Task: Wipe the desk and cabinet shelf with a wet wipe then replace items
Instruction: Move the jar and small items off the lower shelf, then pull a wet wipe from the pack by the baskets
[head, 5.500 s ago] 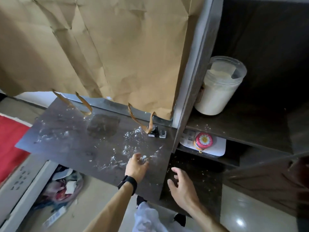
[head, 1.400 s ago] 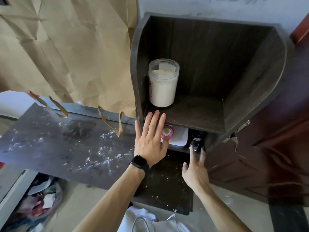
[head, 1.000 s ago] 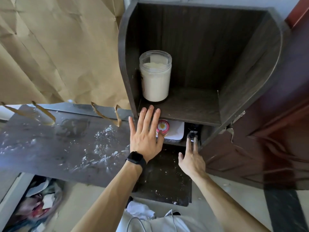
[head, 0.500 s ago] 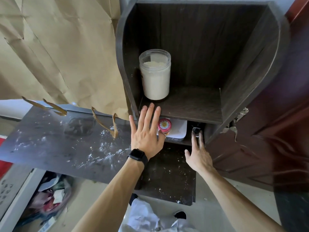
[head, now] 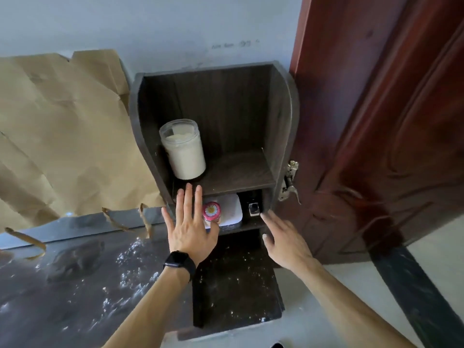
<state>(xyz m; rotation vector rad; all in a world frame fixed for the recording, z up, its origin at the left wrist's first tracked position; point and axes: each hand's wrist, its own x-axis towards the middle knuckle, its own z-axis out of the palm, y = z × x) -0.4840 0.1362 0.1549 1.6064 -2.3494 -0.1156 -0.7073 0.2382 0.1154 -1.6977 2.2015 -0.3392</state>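
Note:
A dark wooden cabinet point(head: 283, 126) stands on the dusty dark desk point(head: 75, 292). A clear jar of white powder point(head: 184, 153) sits at the left of its upper shelf point(head: 238, 172). In the lower slot lie a pink daisy-topped tin point(head: 211, 211) on a white pad point(head: 232, 209) and a small black object point(head: 253, 209). My left hand point(head: 189, 227), wearing a black watch, is spread flat in front of the lower slot, fingers beside the tin. My right hand point(head: 283, 241) hovers open just below the black object. Neither hand holds anything. No wipe is visible.
Crumpled brown paper point(head: 62, 136) with torn strips hangs behind the desk at the left. A red-brown wooden door point(head: 389, 121) stands right of the cabinet, its metal latch point(head: 288, 182) close to the cabinet side. White crumbs are scattered over the desk.
The view has tilted up, showing the wall and door. My right hand has drawn back a little from the black object; my left hand stays spread by the tin.

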